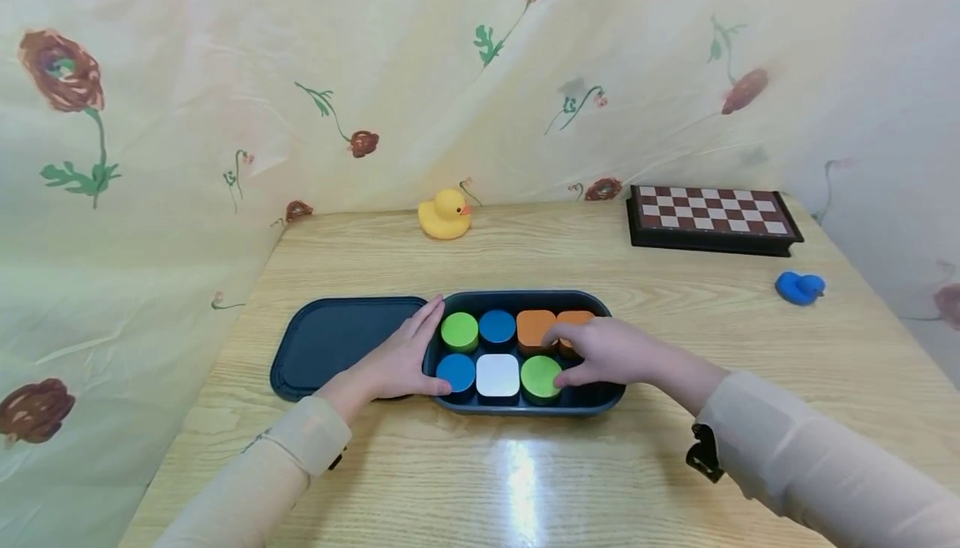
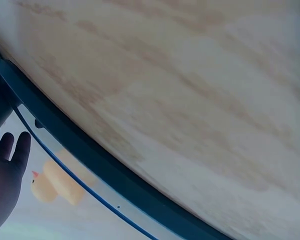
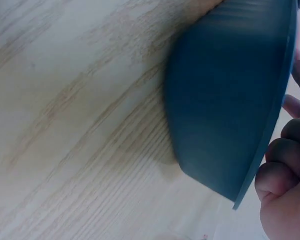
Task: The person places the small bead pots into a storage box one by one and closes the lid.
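Observation:
A dark blue oval-ended box [image 1: 585, 398] on the table holds several small capped pieces. The back row has a green round piece [image 1: 460, 331], a blue round piece [image 1: 497, 327] and two orange squarish ones [image 1: 536, 329]. In front stand another blue round piece [image 1: 456, 374], a white square piece [image 1: 498, 376] and a second green round piece [image 1: 541, 379]. My left hand [image 1: 401, 356] rests along the box's left end, fingers straight, thumb over the rim. My right hand [image 1: 600, 352] reaches over the right end, thumb and finger pinching the front green round piece and partly covering the right orange one.
Left of the box lies a flat dark lid [image 1: 337, 344], partly behind my left hand. A yellow rubber duck [image 1: 446, 215] sits at the back, near the flowered cloth [image 1: 420, 57]. At the right are a checkered board box [image 1: 712, 219] and a small blue duck [image 1: 800, 288].

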